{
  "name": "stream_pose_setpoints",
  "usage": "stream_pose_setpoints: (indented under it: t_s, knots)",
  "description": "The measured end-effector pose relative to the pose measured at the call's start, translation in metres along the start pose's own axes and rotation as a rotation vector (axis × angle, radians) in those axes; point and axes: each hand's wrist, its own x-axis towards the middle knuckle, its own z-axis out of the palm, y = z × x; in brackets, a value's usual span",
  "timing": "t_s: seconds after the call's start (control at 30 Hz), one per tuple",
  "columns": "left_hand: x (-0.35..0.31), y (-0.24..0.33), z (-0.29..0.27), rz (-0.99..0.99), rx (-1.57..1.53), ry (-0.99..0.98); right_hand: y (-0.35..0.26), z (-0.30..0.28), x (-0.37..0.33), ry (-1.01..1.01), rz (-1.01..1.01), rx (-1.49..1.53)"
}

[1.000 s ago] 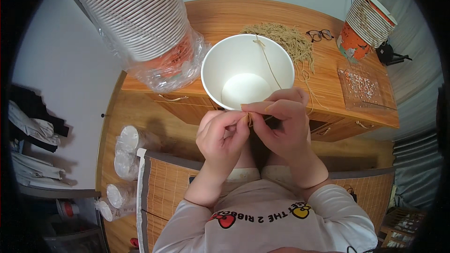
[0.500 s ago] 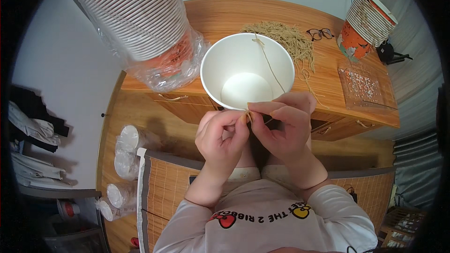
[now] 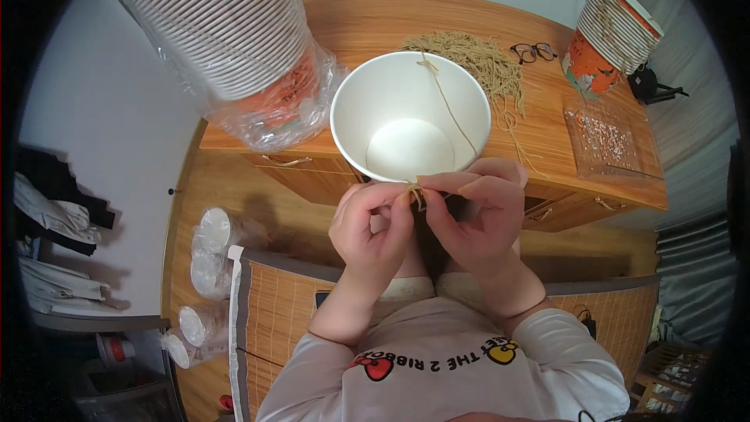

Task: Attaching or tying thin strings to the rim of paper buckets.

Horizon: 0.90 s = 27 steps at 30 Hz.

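A plastic-wrapped bucket stack (image 3: 226, 39) is parked left on the worktop (image 3: 351, 23), then the left hand (image 3: 369, 223) is seen with fingers pinched on some tan cord (image 3: 427, 67) just by the near rim of the white bucket (image 3: 383, 101), and it's also gripped by the fingers of the right hand (image 3: 478, 215).

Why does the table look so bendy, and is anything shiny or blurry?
In the head view, the far edge of the table curves, probably from the fisheye lens; glare shows on the plastic wrap; the white tub looks fairly sharp.
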Motion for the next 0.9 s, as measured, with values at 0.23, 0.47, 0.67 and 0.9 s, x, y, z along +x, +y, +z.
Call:
stream_pose_setpoints:
  t_s: [0.23,0.47,0.67,0.9]
  knots:
    - [-0.016,-0.006,0.0,-0.249,-0.32,-0.045,-0.007,-0.013,-0.005,-0.171,0.013,-0.061]
    - [-0.013,0.002,0.002,-0.474,-0.597,-0.109,-0.007,-0.014,-0.019,-0.184,0.069,0.023]
    - [-0.009,-0.002,-0.003,-0.618,-0.721,-0.179,-0.002,-0.013,-0.027,-0.183,0.104,0.029]
    - [-0.002,0.002,0.001,-0.618,-0.69,-0.177,0.002,-0.008,-0.024,-0.146,0.049,0.015]
